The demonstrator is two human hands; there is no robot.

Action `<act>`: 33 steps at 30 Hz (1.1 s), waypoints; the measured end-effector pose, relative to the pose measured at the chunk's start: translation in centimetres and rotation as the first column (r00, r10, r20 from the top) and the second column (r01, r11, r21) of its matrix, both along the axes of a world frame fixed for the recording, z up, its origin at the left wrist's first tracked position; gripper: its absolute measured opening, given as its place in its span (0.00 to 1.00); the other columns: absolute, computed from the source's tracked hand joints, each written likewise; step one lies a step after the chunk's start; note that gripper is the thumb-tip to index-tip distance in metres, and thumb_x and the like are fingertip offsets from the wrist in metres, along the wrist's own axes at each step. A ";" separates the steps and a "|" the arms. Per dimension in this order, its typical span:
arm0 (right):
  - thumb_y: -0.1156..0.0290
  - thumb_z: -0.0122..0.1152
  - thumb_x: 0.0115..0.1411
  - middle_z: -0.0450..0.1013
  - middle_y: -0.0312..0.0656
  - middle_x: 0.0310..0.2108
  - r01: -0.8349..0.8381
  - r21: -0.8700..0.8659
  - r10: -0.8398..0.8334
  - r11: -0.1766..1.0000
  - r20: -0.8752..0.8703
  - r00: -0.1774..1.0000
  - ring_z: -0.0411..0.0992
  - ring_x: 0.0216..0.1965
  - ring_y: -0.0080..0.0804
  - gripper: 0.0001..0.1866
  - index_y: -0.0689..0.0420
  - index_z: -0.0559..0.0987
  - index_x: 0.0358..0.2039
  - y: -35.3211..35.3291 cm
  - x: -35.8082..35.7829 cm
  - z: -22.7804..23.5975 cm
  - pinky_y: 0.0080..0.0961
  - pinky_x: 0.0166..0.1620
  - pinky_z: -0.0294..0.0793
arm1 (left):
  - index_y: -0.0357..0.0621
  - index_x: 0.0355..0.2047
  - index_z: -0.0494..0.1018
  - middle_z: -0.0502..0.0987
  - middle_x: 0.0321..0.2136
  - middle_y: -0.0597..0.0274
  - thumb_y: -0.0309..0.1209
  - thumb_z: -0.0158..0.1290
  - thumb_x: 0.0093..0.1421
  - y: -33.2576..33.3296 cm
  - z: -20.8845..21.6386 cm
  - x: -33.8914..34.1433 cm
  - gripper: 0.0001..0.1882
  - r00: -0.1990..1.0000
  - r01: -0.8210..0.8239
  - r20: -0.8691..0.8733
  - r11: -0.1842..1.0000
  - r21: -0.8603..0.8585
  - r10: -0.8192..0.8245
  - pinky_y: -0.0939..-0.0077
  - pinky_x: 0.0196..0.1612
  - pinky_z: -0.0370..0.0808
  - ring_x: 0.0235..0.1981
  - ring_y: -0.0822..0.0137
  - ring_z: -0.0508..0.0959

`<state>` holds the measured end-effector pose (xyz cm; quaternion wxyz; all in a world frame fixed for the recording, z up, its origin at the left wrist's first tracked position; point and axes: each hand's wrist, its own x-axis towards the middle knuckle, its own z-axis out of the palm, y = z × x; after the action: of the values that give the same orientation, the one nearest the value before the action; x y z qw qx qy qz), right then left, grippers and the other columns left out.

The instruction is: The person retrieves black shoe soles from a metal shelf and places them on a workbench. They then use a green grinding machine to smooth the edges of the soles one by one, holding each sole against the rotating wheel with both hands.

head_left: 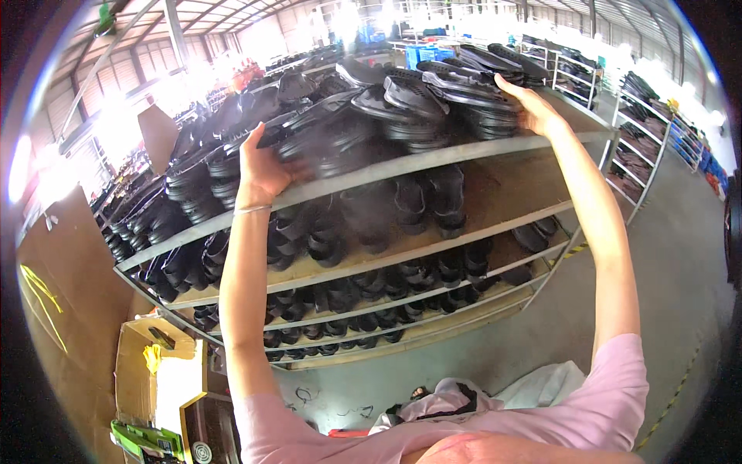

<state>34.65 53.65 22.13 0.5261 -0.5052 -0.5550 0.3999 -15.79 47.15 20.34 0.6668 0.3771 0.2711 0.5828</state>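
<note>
Black shoes (417, 97) lie stacked in rows on the top board of a metal rack. My left hand (267, 166) is at the board's front edge, its thumb pointing up and its blurred fingers reaching toward the shoes. Nothing shows in its grasp. Up against the right end of the row, my right hand (537, 112) rests at a tall stack of black shoes (483, 104). Its thumb and fingers are spread, with some fingertips hidden by the stack. Between the two hands stand several such stacks.
Lower shelves of the rack (433, 259) hold more black shoes. A brown board (73, 286) and an open cardboard box (143, 363) stand at the left. Another loaded rack (638, 147) is at the right. Cloth (456, 398) lies low in front of me.
</note>
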 end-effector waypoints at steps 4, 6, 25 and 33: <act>0.42 0.71 0.45 0.69 0.41 0.55 -0.383 0.247 0.392 0.890 0.014 0.920 0.71 0.50 0.32 0.40 0.55 0.76 0.53 0.1 -3.0 -0.1 0.30 0.50 0.71 | 0.45 0.46 0.73 0.77 0.43 0.55 0.56 0.51 0.55 -0.1 1.2 2.2 0.29 0.979 -0.177 -0.105 0.984 -0.020 0.174 0.50 0.47 0.66 0.45 0.54 0.75; 0.45 0.71 0.45 0.71 0.40 0.53 -0.207 0.024 0.202 0.978 0.136 0.970 0.71 0.46 0.29 0.37 0.55 0.77 0.52 1.4 -4.8 -0.7 0.28 0.46 0.71 | 0.47 0.43 0.73 0.78 0.39 0.58 0.53 0.52 0.54 1.6 0.3 0.6 0.26 0.960 -0.206 -0.199 0.979 -0.014 0.199 0.55 0.43 0.67 0.41 0.58 0.75; 0.57 0.64 0.50 0.78 0.39 0.35 -0.523 -0.036 0.458 0.852 -0.435 0.776 0.75 0.37 0.31 0.16 0.54 0.79 0.35 3.4 -3.1 -0.6 0.34 0.46 0.74 | 0.44 0.37 0.75 0.79 0.33 0.59 0.39 0.46 0.46 -0.2 1.0 9.5 0.20 0.988 -0.153 -0.032 0.987 0.041 0.154 0.64 0.37 0.72 0.32 0.61 0.77; 0.57 0.64 0.49 0.79 0.38 0.34 -0.554 0.123 0.552 0.823 -0.403 0.730 0.76 0.34 0.29 0.20 0.58 0.79 0.37 0.5 -3.9 0.3 0.30 0.42 0.76 | 0.39 0.33 0.75 0.79 0.30 0.57 0.32 0.46 0.45 1.1 0.8 8.4 0.16 0.998 0.016 0.057 0.991 0.130 -0.024 0.71 0.36 0.78 0.28 0.62 0.78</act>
<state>30.75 54.11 22.47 0.4886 -0.2202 -0.5519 0.6388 -7.42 48.22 21.14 0.6545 0.4050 0.2093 0.6031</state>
